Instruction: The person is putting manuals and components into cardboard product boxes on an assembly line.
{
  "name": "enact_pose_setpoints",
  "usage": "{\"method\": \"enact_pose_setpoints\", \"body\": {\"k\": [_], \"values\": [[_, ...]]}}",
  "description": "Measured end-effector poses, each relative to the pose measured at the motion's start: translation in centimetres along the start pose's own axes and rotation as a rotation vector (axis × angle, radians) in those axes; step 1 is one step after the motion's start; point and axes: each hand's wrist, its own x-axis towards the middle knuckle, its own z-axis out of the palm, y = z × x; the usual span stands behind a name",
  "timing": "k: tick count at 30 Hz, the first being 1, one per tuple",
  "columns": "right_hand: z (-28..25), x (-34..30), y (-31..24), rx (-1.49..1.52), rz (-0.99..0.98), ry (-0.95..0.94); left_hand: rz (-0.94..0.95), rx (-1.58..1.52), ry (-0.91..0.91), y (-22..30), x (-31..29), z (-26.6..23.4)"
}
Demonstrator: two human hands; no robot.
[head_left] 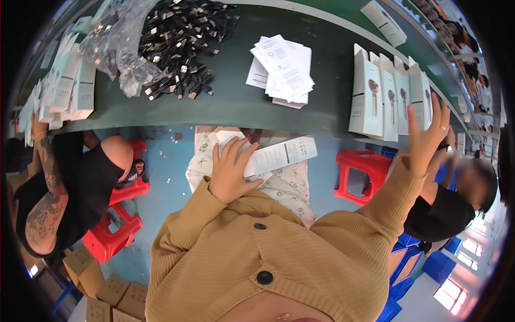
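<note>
My left hand (232, 170) lies with spread fingers over white boxes on my lap. One long white box (284, 155) with a grey stripe sticks out to the right from beside its fingers; the boxes' undersides are hidden. My right hand (429, 131) is stretched out at the table's right end, fingers extended and apart. Its fingertips are beside the rightmost of several upright slim white boxes (368, 99), each with a picture of a dark round-headed device on its front. Whether they touch that box I cannot tell.
On the green table (225, 110) lie a heap of black cables (182, 45), a clear plastic bag (120, 48) and a stack of printed leaflets (282, 70). More white boxes (67, 80) stand at left. People sit on both sides; a red stool (362, 174) is at right.
</note>
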Motion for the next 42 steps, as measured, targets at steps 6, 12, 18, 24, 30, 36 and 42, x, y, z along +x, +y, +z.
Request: {"method": "enact_pose_setpoints", "body": {"k": [6, 12, 18, 24, 30, 36, 42], "values": [[-0.6, -6.1, -16.0, 0.668, -0.497, -0.556, -0.073, -0.135, -0.078, -0.4, -1.7, -1.5], [1.8, -9.7, -20.8, 0.767, -0.609, -0.777, -0.238, -0.485, -0.117, 0.9, -3.3, -7.6], [1.6, -7.6, -23.0, 0.98, -0.411, -0.61, -0.132, -0.55, 0.318, -1.0, -6.1, -11.2], [-1.4, -6.4, -29.0, 0.948, -0.19, -0.413, -0.291, -1.357, 0.557, 0.9, -6.3, -4.7], [-1.7, -4.0, -27.5, 1.448, -0.421, -0.809, -0.399, -1.4, 0.344, -2.6, -5.8, -4.6], [9.4, 6.9, -20.7, 0.433, -0.453, -0.546, -0.375, -1.373, 0.23, -2.1, -4.9, -5.0], [14.2, 9.8, -19.4, 0.581, -0.467, -0.857, -0.237, -1.155, 0.248, -2.6, -4.2, -6.0]]}}
